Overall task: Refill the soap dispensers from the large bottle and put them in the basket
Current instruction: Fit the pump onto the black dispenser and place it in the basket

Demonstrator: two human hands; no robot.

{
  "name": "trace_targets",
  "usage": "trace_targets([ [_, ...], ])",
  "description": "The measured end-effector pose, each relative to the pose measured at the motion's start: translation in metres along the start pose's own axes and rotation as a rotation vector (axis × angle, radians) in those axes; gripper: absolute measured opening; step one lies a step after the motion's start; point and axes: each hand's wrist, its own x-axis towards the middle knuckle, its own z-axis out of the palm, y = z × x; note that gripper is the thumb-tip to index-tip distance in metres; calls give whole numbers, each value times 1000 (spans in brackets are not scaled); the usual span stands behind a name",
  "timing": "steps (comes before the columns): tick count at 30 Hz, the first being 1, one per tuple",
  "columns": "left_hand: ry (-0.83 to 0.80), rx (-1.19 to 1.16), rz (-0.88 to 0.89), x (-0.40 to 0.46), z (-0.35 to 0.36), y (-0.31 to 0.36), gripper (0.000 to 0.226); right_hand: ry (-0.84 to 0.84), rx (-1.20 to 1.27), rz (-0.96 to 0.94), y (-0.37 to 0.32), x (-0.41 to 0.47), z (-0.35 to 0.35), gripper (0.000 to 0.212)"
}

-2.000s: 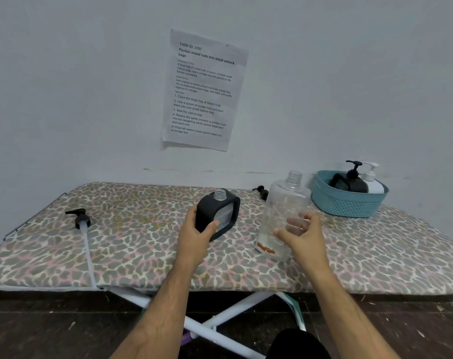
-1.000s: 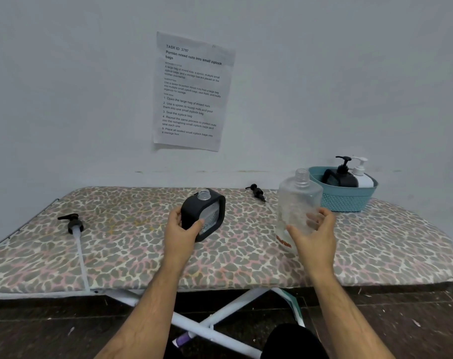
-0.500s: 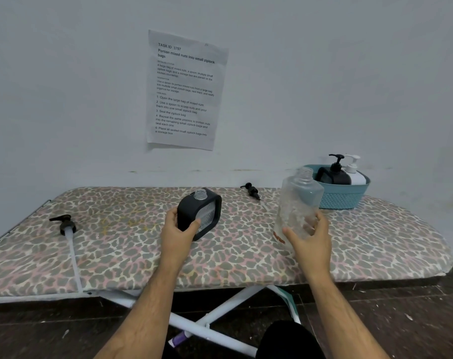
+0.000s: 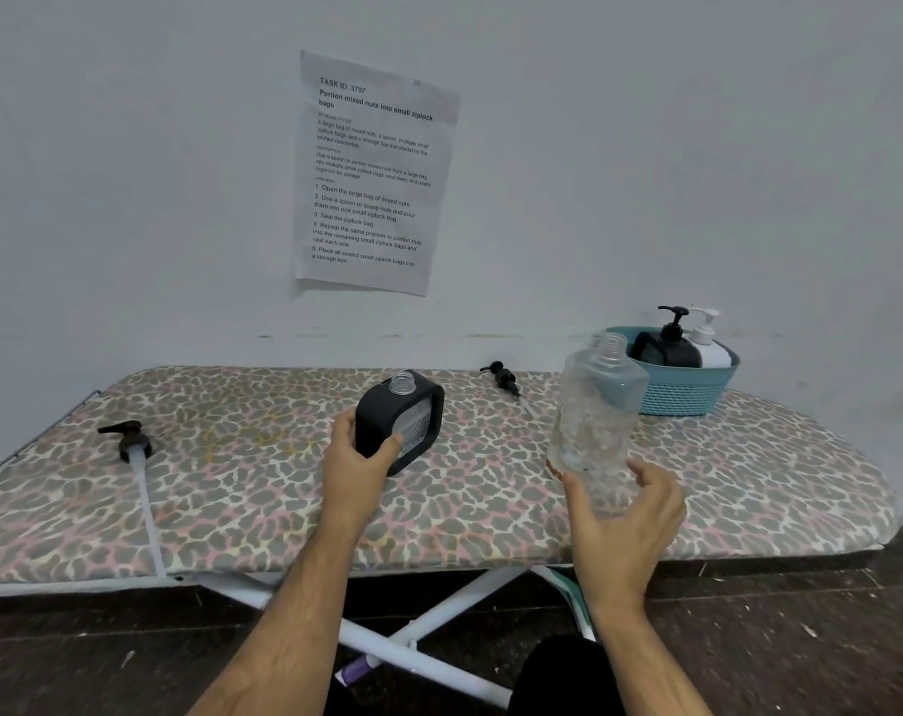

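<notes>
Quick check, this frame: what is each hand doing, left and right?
Left hand: grips the black dispenser.
Right hand: holds the large clear bottle near its base.

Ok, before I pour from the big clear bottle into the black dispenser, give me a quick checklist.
1. Black dispenser neck open, pump off: ok.
2. Left hand holds the dispenser steady: ok.
3. Large clear bottle uncapped: ok.
4. Right hand grips the bottle low down: ok.
5. Bottle mouth over the dispenser neck: not ok, it is off to the right, near upright.
6. Soap left in the bottle: cannot tell.
7. Room in the teal basket, which already holds two dispensers: cannot tell.
</notes>
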Motion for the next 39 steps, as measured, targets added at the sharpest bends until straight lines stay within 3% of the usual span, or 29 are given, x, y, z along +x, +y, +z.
trace_targets([
  [5, -6, -9, 0, -1, 0, 1, 46, -119, 103, -225, -20, -13, 13, 29],
  [15, -16, -24, 2, -4, 0, 6, 44, -394, 143, -212, -47, -10, 63, 32],
  [20, -12, -23, 17, -4, 1, 6, 42, -516, 14, -160, -51, 10, 101, 43],
  [28, -19, -25, 22, -3, 0, 6, 40, -563, -307, -132, -42, 72, 175, 45],
  [39, -18, -34, 11, 0, 1, -1, 43, -676, -638, 58, -23, 128, 232, 34],
])
